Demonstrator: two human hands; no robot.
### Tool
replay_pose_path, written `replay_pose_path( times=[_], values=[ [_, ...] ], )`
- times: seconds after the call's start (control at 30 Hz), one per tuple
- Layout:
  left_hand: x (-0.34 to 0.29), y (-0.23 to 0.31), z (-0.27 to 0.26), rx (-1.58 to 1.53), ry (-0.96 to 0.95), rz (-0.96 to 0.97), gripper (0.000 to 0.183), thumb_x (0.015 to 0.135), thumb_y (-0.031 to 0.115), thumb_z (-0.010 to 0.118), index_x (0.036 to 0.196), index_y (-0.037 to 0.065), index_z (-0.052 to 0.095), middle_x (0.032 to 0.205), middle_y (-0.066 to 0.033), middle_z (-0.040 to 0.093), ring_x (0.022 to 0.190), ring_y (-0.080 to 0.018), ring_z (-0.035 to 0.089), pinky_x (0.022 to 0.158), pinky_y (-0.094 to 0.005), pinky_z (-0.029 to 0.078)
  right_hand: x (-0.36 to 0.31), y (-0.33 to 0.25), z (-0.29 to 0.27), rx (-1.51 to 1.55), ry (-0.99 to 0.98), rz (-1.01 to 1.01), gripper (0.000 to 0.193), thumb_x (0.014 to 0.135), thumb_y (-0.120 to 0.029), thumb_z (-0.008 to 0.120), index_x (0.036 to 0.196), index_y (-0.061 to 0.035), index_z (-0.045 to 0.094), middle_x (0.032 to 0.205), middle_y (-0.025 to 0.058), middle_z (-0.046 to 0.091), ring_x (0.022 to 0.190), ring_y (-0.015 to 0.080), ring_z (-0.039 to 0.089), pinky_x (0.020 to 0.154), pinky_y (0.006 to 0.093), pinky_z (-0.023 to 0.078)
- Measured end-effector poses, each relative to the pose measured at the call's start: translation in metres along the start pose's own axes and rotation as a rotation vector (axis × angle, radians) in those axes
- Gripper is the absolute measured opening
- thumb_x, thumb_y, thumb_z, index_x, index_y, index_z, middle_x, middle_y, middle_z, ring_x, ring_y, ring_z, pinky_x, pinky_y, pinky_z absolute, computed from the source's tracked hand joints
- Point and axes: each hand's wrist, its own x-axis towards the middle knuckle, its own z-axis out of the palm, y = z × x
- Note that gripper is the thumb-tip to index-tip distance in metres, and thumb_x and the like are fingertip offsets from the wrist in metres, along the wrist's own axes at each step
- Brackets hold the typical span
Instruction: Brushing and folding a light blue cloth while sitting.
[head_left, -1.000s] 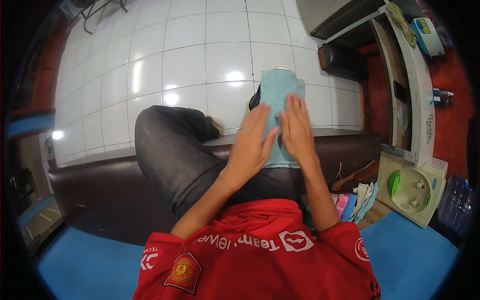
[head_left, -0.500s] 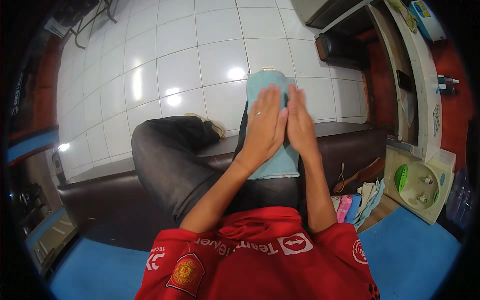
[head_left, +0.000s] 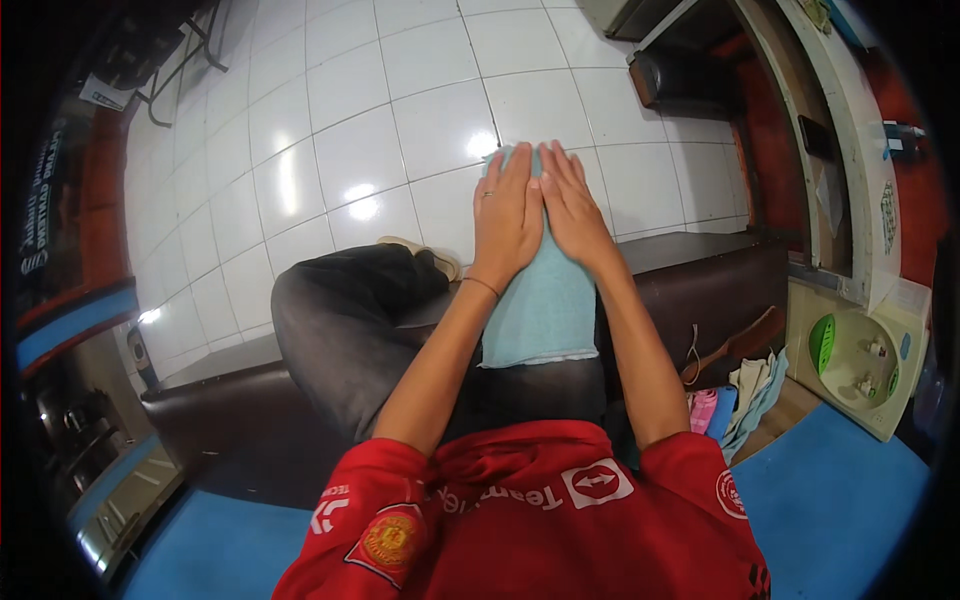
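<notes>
A light blue-green folded cloth [head_left: 543, 322] lies lengthwise along my right thigh and knee. My left hand [head_left: 508, 218] rests flat on its far half, fingers stretched forward; a ring shows on one finger. Beside it, my right hand [head_left: 576, 215] also lies flat on the cloth, its fingers straight and a little apart. The thumbs are close together. Both sets of fingertips reach the cloth's far end and cover much of it. The near edge of the cloth shows a pale hem across my thigh.
I sit on a dark brown padded bench [head_left: 240, 425]. To the right are a stack of folded cloths [head_left: 735, 400], a brown strap-like piece [head_left: 735, 345] and a cream panel with a round basin [head_left: 855, 360]. White floor tiles [head_left: 430, 120] stretch ahead, with a black-topped seat [head_left: 685, 85] beyond.
My hands have slid to the far end of the cloth, and the fingers have spread slightly. The white tag at that end is now out of sight. The view has shifted a little.
</notes>
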Motion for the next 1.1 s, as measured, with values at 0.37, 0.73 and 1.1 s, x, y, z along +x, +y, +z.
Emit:
replay_pose_path(
  times=[0.37, 0.73, 1.1],
  values=[
    [0.040, -0.049, -0.052, -0.580, -0.224, -0.889, 0.039, 0.091, 0.028, 0.067, 0.112, -0.004, 0.058, 0.096, -0.0079, 0.065, 0.087, -0.0148, 0.061, 0.079, -0.0309, 0.051, 0.044, 0.016, -0.050, 0.506, -0.215, 0.672, 0.036, 0.091, -0.027, 0.066, 0.115, -0.0010, 0.063, 0.103, 0.0099, 0.067, 0.094, 0.0161, 0.061, 0.084, 0.0329, 0.047],
    [0.092, 0.052, -0.127, -0.736, 0.098, -0.223, 0.018, 0.091, 0.007, 0.064, 0.106, -0.004, 0.061, 0.086, -0.0050, 0.068, 0.075, -0.0087, 0.060, 0.065, -0.0227, 0.049, 0.067, -0.086, -0.128, 0.555, 0.139, -0.045, 0.024, 0.090, -0.011, 0.068, 0.111, -0.0005, 0.065, 0.086, -0.0007, 0.065, 0.081, 0.0040, 0.055, 0.069, 0.0225, 0.043],
    [-0.024, 0.111, -0.184, -0.197, -0.132, 0.085, 0.027, 0.078, -0.005, 0.061, 0.104, 0.002, 0.065, 0.097, -0.0141, 0.069, 0.095, -0.0313, 0.068, 0.083, -0.0310, 0.051, -0.067, -0.141, -0.166, 0.007, 0.040, -0.219, 0.023, 0.080, -0.001, 0.071, 0.102, 0.0021, 0.067, 0.096, 0.0073, 0.067, 0.088, 0.0165, 0.061, 0.081, 0.0291, 0.047]
  ],
)
